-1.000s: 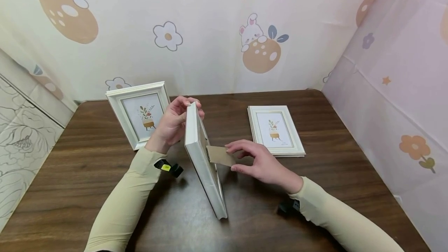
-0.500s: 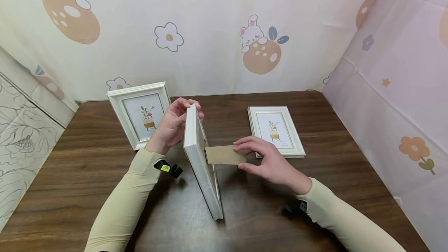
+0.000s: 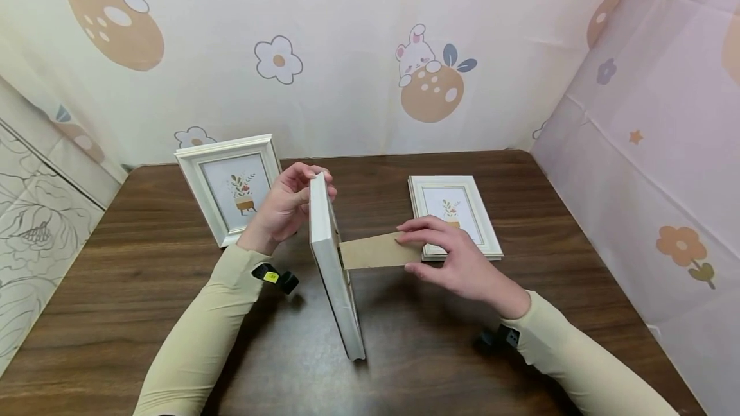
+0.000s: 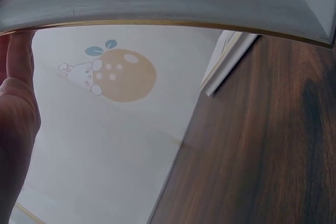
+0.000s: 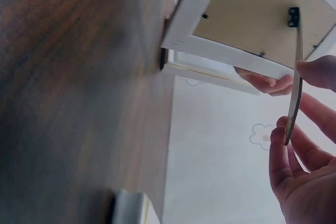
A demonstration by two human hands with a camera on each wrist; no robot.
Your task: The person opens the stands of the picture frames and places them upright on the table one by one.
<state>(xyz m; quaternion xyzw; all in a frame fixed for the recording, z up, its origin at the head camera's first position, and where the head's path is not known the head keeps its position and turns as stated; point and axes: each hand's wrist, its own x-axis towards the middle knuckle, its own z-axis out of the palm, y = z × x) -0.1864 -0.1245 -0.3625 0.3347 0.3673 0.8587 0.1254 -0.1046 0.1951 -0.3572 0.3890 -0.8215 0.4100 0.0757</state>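
Observation:
A white picture frame (image 3: 332, 268) stands on its edge on the table, seen almost side-on. My left hand (image 3: 283, 207) grips its top edge at the far corner. From the beige backing (image 5: 254, 9) of this frame, a flat stand leg (image 3: 372, 252) sticks out on a black hinge (image 5: 293, 17). My right hand (image 3: 462, 262) pinches the outer end of the leg between thumb and fingers; in the right wrist view the thumb (image 5: 320, 72) lies on one face, fingers on the other. The left wrist view shows the left hand (image 4: 18, 114) beside the frame's moulding (image 4: 157, 3).
Another white frame with a plant picture (image 3: 228, 188) stands tilted at the back left. At the right, behind my right hand, white frames (image 3: 488, 233) lie stacked on the brown table (image 3: 277, 364). A patterned cloth (image 3: 347, 101) hangs behind the table.
My right hand has moved to the right with the leg's end, so the leg swung outward from the backing. The held frame turned slightly, its near bottom corner shifting left. My left hand kept its grip.

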